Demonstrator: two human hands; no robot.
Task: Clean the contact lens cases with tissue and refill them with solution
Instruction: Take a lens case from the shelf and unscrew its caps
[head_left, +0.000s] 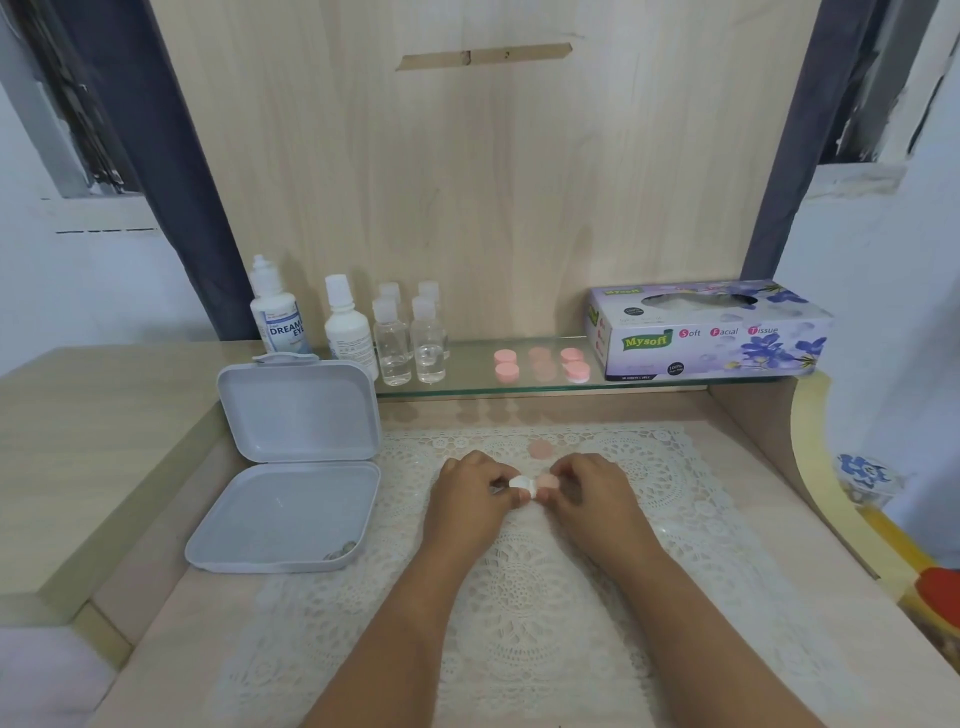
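A small contact lens case (532, 483) with a white half and a pink half sits between my hands on the lace mat (519, 582). My left hand (470, 499) pinches the white side and my right hand (587, 491) pinches the pink side. A loose pink cap (540, 448) lies on the mat just behind them. Two more pink lens cases (507, 364) (574, 364) stand on the glass shelf (467, 387). Solution bottles (278, 312) (347, 325) stand at the shelf's left, and a purple tissue box (706, 332) at its right.
An open grey plastic box (291, 467) lies left of the mat, its lid upright. Several small clear bottles (410, 338) stand beside the solution bottles. A wooden back panel rises behind the shelf. A raised wooden ledge (93, 431) flanks the left, a curved side panel (810, 467) the right.
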